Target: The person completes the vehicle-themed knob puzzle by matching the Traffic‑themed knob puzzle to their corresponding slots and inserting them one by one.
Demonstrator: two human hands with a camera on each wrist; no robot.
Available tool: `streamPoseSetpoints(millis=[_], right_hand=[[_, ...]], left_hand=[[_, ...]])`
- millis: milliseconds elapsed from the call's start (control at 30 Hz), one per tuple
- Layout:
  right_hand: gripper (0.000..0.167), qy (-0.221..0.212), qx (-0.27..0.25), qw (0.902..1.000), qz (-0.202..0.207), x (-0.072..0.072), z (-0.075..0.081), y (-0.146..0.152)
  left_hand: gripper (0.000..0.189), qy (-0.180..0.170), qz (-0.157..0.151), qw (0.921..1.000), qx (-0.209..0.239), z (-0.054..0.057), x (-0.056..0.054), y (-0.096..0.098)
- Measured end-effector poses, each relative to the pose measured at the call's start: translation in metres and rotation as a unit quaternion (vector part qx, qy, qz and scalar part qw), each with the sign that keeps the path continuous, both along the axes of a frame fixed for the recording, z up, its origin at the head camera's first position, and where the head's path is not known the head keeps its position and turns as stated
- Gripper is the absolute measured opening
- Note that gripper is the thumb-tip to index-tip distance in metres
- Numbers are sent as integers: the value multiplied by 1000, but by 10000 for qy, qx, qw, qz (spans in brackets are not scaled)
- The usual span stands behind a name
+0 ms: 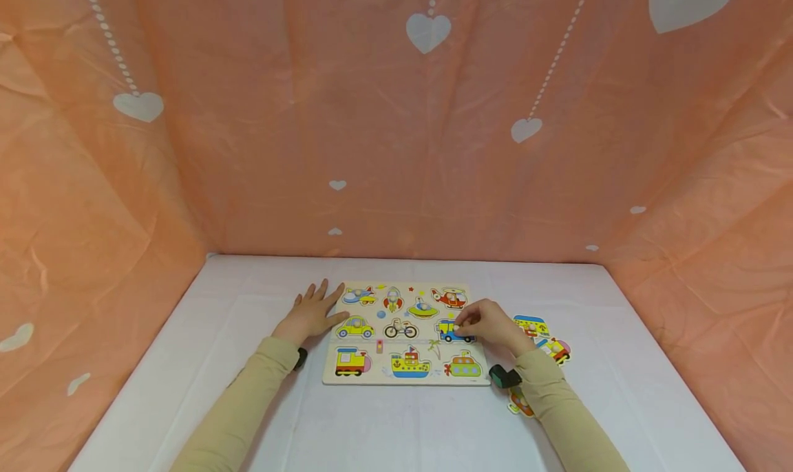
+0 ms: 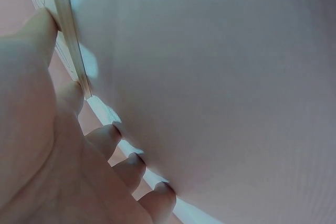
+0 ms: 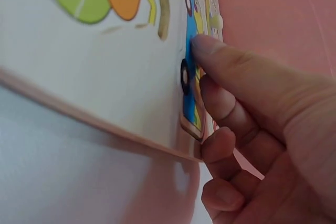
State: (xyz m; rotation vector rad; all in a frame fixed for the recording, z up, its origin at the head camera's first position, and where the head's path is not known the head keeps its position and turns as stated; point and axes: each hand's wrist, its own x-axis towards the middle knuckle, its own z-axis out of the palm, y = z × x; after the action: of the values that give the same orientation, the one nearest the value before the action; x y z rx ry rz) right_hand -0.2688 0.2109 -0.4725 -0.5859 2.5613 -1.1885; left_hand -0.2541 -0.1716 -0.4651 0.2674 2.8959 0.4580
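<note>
A pale wooden puzzle board [image 1: 384, 381] with colourful vehicle pictures lies on the table. My left hand [image 1: 310, 315] is spread flat at its upper left corner, thumb and index finger touching the board's edge [image 2: 73, 40]. The other left fingertips rest on the white cloth. My right hand [image 1: 495, 324] pinches a blue and yellow bus piece [image 3: 190, 77] between thumb and fingers, at the right end of the board's middle row. One end of the bus stands slightly raised from the board. Its knob is mostly hidden by the fingertips.
Loose puzzle pieces lie right of the board: a ship piece [image 1: 530, 320], a train piece [image 1: 560, 351] and an orange and green piece [image 1: 520, 404] partly under the right sleeve. Car piece [image 1: 355, 326] and bicycle piece [image 1: 400, 328] sit in the board. Orange cloth walls [image 1: 396, 148] surround the table.
</note>
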Motion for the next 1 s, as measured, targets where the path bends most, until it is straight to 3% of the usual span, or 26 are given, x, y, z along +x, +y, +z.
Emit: streamPoseSetpoints(millis=[333, 633, 867, 1000], right_hand=[[15, 62, 39, 9999, 117, 1, 0, 4], [18, 309, -71, 9983, 484, 2, 5, 12], [18, 384, -100, 9985, 388, 7, 19, 21], [20, 418, -101, 9985, 331, 5, 19, 31]], left_hand=[[72, 20, -15, 10000, 3, -2, -1, 0], [72, 9, -21, 10000, 24, -2, -1, 0], [72, 15, -44, 10000, 11, 0, 0, 0], [72, 11, -54, 10000, 10, 0, -1, 0]])
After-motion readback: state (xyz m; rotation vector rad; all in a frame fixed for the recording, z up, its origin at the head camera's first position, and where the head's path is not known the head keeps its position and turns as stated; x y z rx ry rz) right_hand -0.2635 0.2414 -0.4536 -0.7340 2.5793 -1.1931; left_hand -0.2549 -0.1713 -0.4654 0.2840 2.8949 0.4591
